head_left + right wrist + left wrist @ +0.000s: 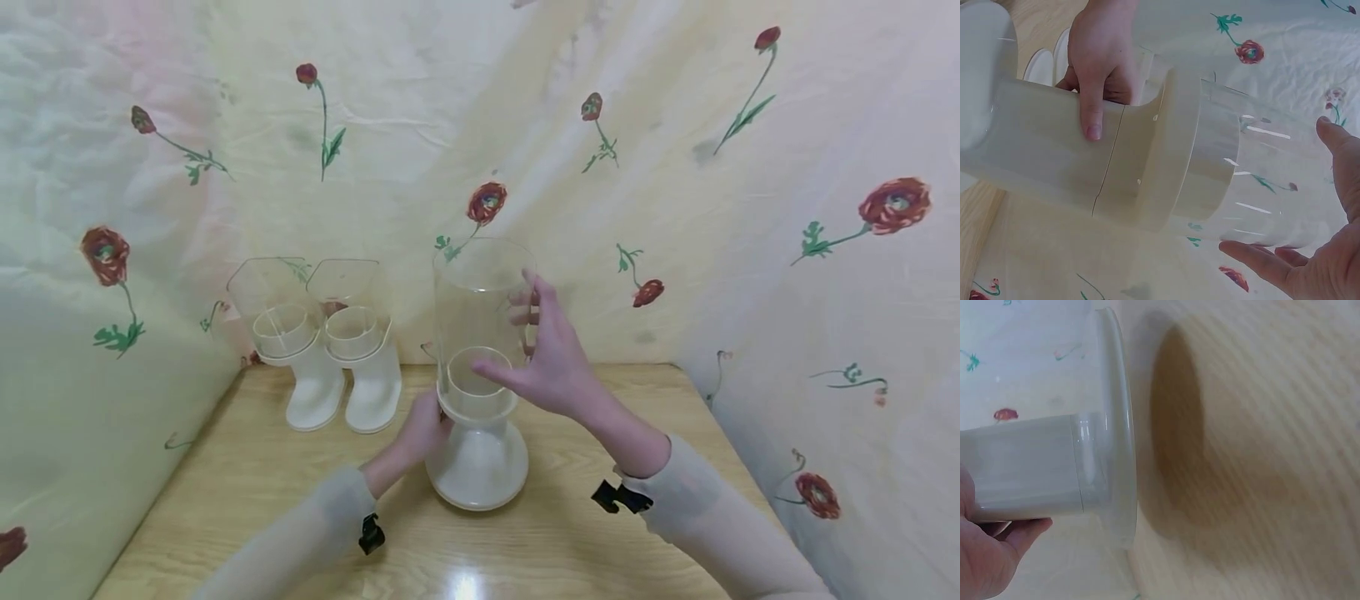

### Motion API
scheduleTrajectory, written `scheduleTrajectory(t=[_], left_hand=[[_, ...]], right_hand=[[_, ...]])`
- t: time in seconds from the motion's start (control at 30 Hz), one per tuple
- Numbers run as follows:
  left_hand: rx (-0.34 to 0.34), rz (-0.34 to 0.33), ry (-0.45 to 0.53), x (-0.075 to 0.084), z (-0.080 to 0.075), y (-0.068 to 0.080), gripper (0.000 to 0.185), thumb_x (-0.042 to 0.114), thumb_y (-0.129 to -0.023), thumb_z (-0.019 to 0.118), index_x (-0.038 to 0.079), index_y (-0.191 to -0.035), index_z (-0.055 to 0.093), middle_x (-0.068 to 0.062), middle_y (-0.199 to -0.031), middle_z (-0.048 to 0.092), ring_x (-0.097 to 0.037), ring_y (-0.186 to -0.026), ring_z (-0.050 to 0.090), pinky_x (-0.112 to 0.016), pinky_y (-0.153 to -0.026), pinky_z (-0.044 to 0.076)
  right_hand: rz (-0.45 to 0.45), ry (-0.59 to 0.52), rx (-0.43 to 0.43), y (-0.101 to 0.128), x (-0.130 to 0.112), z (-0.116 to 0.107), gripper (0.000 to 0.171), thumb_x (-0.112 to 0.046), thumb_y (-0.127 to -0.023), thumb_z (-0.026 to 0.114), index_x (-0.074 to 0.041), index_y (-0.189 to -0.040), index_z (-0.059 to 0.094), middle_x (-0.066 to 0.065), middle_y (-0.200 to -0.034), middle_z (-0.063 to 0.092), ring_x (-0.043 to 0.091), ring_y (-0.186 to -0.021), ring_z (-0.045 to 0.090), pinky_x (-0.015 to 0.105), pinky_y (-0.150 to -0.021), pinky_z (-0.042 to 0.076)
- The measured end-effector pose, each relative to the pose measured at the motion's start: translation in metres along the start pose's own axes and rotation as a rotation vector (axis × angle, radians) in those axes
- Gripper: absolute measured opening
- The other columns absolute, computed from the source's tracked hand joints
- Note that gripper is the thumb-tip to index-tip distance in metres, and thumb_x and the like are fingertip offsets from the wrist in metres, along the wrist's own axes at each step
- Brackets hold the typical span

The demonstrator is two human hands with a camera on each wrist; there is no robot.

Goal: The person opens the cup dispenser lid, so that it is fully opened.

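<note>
Most of the fingers of the left hand (425,427) are hidden by the white stand (480,467) in the head view; the left wrist view crops that hand at the edge beyond the stand's neck, along with the whole clear cylinder (472,312) atop the stand. The right wrist view cuts off the right hand (551,367) past the stand's upper end and part of the stand's foot. There, two smaller stands (373,400) behind the white stand are mostly covered. The sleeves (720,508) either side of the stand and the desk (600,533) before it run out of frame.
</note>
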State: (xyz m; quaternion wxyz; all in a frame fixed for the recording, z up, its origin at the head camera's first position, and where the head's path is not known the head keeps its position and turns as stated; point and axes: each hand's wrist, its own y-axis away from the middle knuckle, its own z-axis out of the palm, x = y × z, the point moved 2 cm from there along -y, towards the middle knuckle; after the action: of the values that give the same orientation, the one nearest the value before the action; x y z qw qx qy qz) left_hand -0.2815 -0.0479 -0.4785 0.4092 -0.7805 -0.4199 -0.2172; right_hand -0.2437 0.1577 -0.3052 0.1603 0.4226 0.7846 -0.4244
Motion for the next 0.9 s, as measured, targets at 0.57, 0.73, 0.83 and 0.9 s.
scheduleTrajectory(t=[0.57,0.73,0.83,0.9], left_hand=[[-0.042,-0.012,0.083,0.004,0.016,0.033,0.035,-0.011,-0.096,0.06,-0.005,-0.13,0.064,-0.023,-0.12,0.076,-0.036,-0.113,0.075,-0.045,-0.098,0.065],[-0.046,0.005,0.086,0.005,0.018,0.035,0.036,-0.01,-0.097,0.059,-0.005,-0.132,0.064,-0.023,-0.122,0.075,-0.038,-0.115,0.074,-0.045,-0.099,0.065],[-0.046,0.031,0.071,0.006,0.018,0.037,0.038,-0.012,-0.095,0.059,-0.006,-0.132,0.063,-0.024,-0.123,0.075,-0.039,-0.116,0.074,-0.046,-0.1,0.064],[-0.047,0.04,0.069,0.006,0.018,0.038,0.04,-0.014,-0.094,0.059,-0.007,-0.133,0.062,-0.025,-0.125,0.074,-0.04,-0.117,0.073,-0.047,-0.101,0.063]], right_hand=[[-0.059,0.011,-0.017,0.041,0.0,0.002,0.131,-0.033,-0.072,0.101,-0.023,-0.167,0.012,0.014,-0.139,0.055,0.024,-0.111,0.063,0.028,-0.071,0.065],[-0.063,0.011,-0.02,0.044,0.0,0.002,0.13,-0.032,-0.072,0.101,-0.021,-0.167,0.012,0.014,-0.146,0.052,0.028,-0.119,0.063,0.037,-0.074,0.068],[-0.048,0.013,-0.02,0.046,0.0,0.001,0.129,-0.034,-0.072,0.101,-0.02,-0.166,0.013,0.011,-0.15,0.05,0.03,-0.123,0.061,0.04,-0.076,0.068],[-0.041,0.009,-0.021,0.048,-0.001,0.001,0.128,-0.035,-0.072,0.101,-0.02,-0.165,0.014,0.011,-0.15,0.05,0.029,-0.125,0.06,0.041,-0.077,0.069]])
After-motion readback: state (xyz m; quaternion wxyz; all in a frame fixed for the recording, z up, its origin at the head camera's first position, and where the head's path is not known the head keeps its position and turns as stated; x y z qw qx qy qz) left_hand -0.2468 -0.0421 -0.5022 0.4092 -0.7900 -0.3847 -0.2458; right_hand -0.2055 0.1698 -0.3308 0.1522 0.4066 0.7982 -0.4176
